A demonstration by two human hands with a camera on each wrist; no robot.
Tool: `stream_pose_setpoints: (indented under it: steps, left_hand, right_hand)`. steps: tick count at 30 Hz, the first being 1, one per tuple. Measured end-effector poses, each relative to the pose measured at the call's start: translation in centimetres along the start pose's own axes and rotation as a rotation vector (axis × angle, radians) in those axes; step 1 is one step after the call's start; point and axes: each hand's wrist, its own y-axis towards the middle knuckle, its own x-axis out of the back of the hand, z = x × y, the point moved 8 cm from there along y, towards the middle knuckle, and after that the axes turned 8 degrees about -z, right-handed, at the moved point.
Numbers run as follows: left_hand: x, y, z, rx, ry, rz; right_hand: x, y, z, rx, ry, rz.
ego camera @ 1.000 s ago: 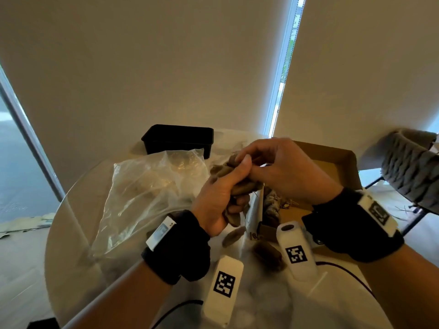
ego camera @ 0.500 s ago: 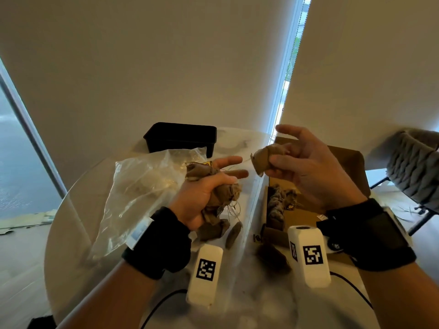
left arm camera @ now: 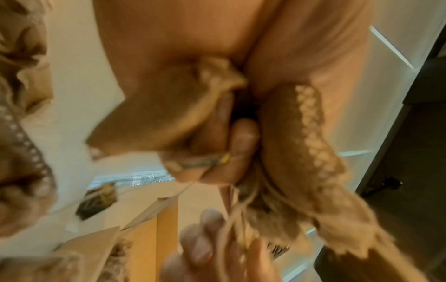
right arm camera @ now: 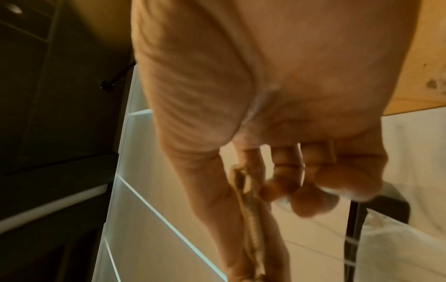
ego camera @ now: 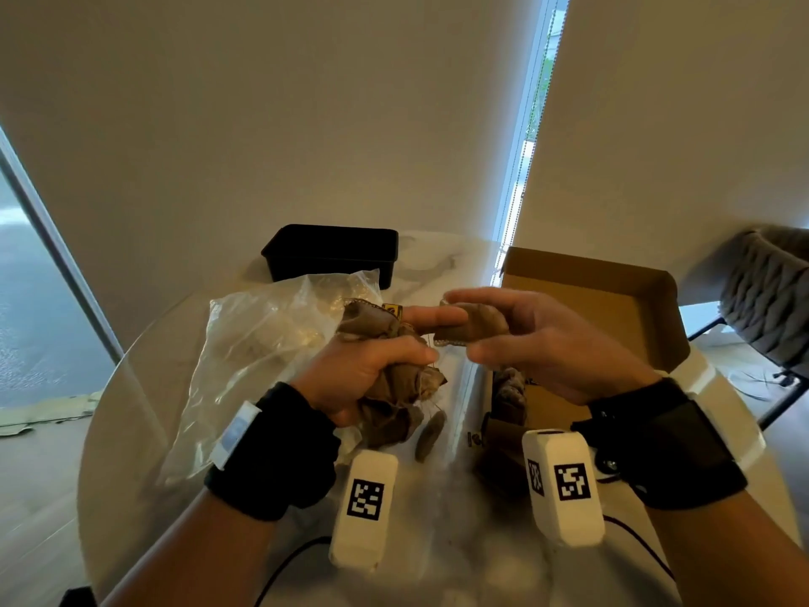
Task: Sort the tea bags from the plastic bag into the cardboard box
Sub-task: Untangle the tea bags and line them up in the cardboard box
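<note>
A clump of tea bags point(ego camera: 385, 378) was gripped in the left hand point(ego camera: 363, 370) above the surface point(ego camera: 131, 431), presumably as a supply. One tea bag point(ego camera: 475, 328) was pinched by the right hand point(ego camera: 547, 343) over the cardboard box point(ego camera: 648, 308), probably for dropping in. The plastic bag point(ego camera: 245, 357) lay toward the left edge.

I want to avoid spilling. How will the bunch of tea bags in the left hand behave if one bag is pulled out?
The bunch of tea bags looks soft and crumpled in the left hand, so probably floppy. Loose strings hang tangled, so neighbours may follow one bag. Likely light.
</note>
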Motion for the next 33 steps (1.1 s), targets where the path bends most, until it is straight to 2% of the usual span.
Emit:
stream_pose_setpoints:
  steps: [2, 6, 9, 13, 17, 22, 29, 33]
  left_hand:
    - [0.1, -0.2, -0.2, 0.035, 0.020, 0.062]
    - [1.0, -0.3, -0.5, 0.045, -0.004, 0.066]
    - [1.7, -0.4, -1.2, 0.015, -0.100, 0.023]
    - [3.0, -0.1, -1.1, 0.043, -0.200, -0.071]
    - [4.1, 0.2, -1.2, 0.007, -0.140, -0.148]
    - [3.2, 0.1, -1.5, 0.006, -0.065, -0.167]
    - [1.8, 0.2, -0.6, -0.005, 0.021, -0.134]
    - [1.2, 0.1, -0.4, -0.018, 0.008, -0.119]
  right_hand:
    - [-0.9, -0.1, 0.2, 0.029, -0.165, 0.061]
    - [-0.7, 0.0, 0.3, 0.058, -0.338, -0.014]
    - [0.7, -0.7, 0.0, 0.029, -0.339, -0.012]
    - [2.9, -2.2, 0.4, 0.036, -0.383, -0.006]
    - [5.5, -3.3, 0.7, 0.023, -0.403, -0.064]
    - [7.5, -3.9, 2.2, 0.086, -0.332, -0.226]
    - [5.5, -3.2, 4.2, 0.245, -0.330, -0.327]
    - [3.8, -2.1, 4.3, 0.171, -0.258, -0.268]
